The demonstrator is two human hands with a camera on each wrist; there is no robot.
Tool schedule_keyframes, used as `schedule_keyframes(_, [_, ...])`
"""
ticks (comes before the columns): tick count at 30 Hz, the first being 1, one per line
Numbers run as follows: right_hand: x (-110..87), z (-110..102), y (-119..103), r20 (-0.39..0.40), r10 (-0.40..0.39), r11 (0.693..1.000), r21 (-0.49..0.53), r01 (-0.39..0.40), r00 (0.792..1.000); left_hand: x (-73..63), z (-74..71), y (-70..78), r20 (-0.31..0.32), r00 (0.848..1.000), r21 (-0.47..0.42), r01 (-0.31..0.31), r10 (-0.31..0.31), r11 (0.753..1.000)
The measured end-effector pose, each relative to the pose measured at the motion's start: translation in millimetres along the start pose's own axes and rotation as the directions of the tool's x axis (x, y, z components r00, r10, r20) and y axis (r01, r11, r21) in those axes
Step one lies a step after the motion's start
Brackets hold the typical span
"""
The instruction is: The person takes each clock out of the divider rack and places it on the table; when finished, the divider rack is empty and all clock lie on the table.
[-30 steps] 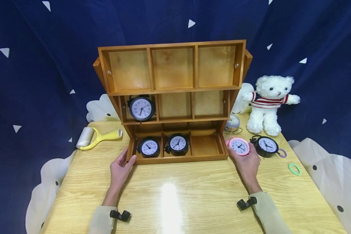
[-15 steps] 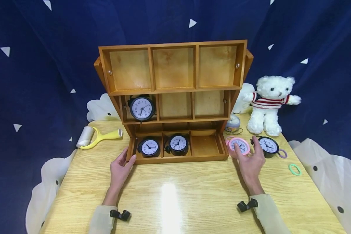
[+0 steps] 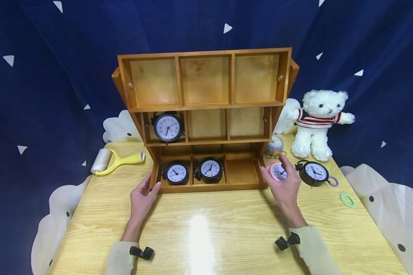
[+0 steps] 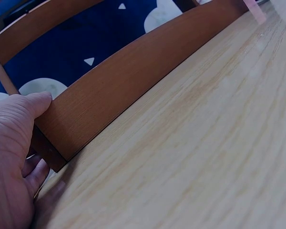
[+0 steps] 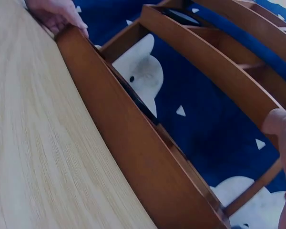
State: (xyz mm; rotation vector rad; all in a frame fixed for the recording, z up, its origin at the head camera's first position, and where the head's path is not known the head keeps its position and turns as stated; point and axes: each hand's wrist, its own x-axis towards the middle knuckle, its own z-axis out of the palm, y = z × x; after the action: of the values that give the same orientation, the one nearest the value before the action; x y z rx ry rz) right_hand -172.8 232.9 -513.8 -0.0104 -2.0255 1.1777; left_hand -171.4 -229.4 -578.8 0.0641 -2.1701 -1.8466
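Observation:
A three-tier wooden shelf point(image 3: 210, 188) with divided trays stands at the back of the table. My left hand point(image 3: 142, 200) grips the left end of its bottom tray, thumb over the front board point(image 4: 109, 90) and fingers around the side. My right hand point(image 3: 284, 191) is spread at the tray's right corner, thumb close to the wood; I cannot tell if it touches. Between its thumb and fingers shows a pink alarm clock point(image 3: 278, 172) on the table behind. Black alarm clocks sit in the bottom-left point(image 3: 176, 173) and bottom-middle point(image 3: 210, 170) compartments, another in the middle-left point(image 3: 167, 127).
A black alarm clock point(image 3: 314, 173) lies right of my right hand, a purple ring point(image 3: 334, 181) at its side. A green ring point(image 3: 347, 199), white teddy bear point(image 3: 318, 118) and grey round clock point(image 3: 274, 145) are also right. On the left lies a yellow-handled lint roller point(image 3: 118, 162).
My right hand has let go of the pink clock, opened, and moved left to the shelf's right corner. The left hand has stayed on the shelf.

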Motion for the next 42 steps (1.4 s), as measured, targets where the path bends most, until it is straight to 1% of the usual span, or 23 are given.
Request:
schedule_keyframes(2, [-2.8,4.8,-4.3,0.075,0.035,0.999,-0.003,-0.035,0.997,-0.5,-1.0,-0.6,0.002,1.000,0.008,0.004,-0.004,1.000])
schedule_keyframes(5, [-7.7,12.8,-10.1,0.209,0.066,0.998,-0.036,-0.060,0.976,-1.8,-2.0,-0.4,0.003,1.000,0.017,0.012,-0.012,1.000])
schedule_keyframes(7, [-10.4,18.6,-14.6,0.296,0.085,0.996,-0.060,-0.070,0.951,-2.6,-2.3,-0.6,0.001,1.000,0.018,0.016,-0.016,1.000])
schedule_keyframes(10, [-11.5,29.2,-21.2,0.408,0.098,0.994,-0.090,-0.067,0.908,-3.0,-1.8,-0.4,-0.001,1.000,0.012,0.019,-0.019,1.000])
schedule_keyframes(12, [-12.0,36.9,-25.5,0.466,0.107,0.993,-0.099,-0.068,0.879,-2.7,-1.2,-0.4,-0.004,1.000,-0.001,0.017,-0.017,1.000])
schedule_keyframes(14, [-12.5,44.5,-30.0,0.509,0.108,0.992,-0.105,-0.063,0.854,-2.2,-0.9,-0.7,-0.008,1.000,-0.011,0.014,-0.014,1.000])
schedule_keyframes(16, [-13.5,51.8,-34.4,0.536,0.105,0.993,-0.106,-0.056,0.838,-1.7,-0.7,-1.1,-0.008,1.000,-0.013,0.012,-0.012,1.000])
schedule_keyframes(21, [-15.1,68.1,-42.7,0.578,0.080,0.995,-0.099,-0.028,0.812,-0.8,-0.4,-0.6,-0.007,1.000,-0.001,0.002,-0.002,1.000])
schedule_keyframes(23, [-15.5,74.1,-44.8,0.598,0.079,0.995,-0.100,-0.024,0.798,-0.8,-0.1,-0.7,-0.010,1.000,-0.007,0.000,0.000,1.000])
schedule_keyframes(26, [-15.5,83.9,-46.6,0.634,0.069,0.995,-0.101,-0.006,0.770,-1.3,0.0,-1.4,-0.009,1.000,-0.025,-0.002,0.001,1.000])
schedule_keyframes(28, [-15.0,90.8,-48.8,0.662,0.063,0.995,-0.098,0.003,0.747,-1.6,0.2,-1.9,-0.010,1.000,-0.032,-0.003,0.003,0.999])
schedule_keyframes(30, [-14.4,99.1,-49.5,0.688,0.048,0.995,-0.099,0.029,0.724,-1.7,0.1,-2.0,-0.009,1.000,-0.024,-0.003,0.002,1.000])
schedule_keyframes(36, [-9.0,121.5,-50.1,0.737,-0.023,0.992,-0.067,0.107,0.676,0.5,0.3,-1.8,-0.010,1.000,0.005,0.013,-0.013,1.000])
schedule_keyframes(38, [-5.5,126.2,-51.3,0.758,-0.038,0.989,-0.062,0.131,0.651,0.9,0.5,-1.7,-0.007,1.000,0.008,0.012,-0.012,1.000])
schedule_keyframes(40, [-1.7,129.8,-52.9,0.791,-0.035,0.984,-0.081,0.161,0.611,1.1,0.5,-1.9,-0.006,1.000,0.008,0.008,-0.008,1.000])
schedule_keyframes(42, [1.9,132.6,-54.2,0.821,-0.024,0.971,-0.117,0.210,0.570,1.1,0.5,-2.5,-0.009,1.000,-0.003,0.005,-0.005,1.000])
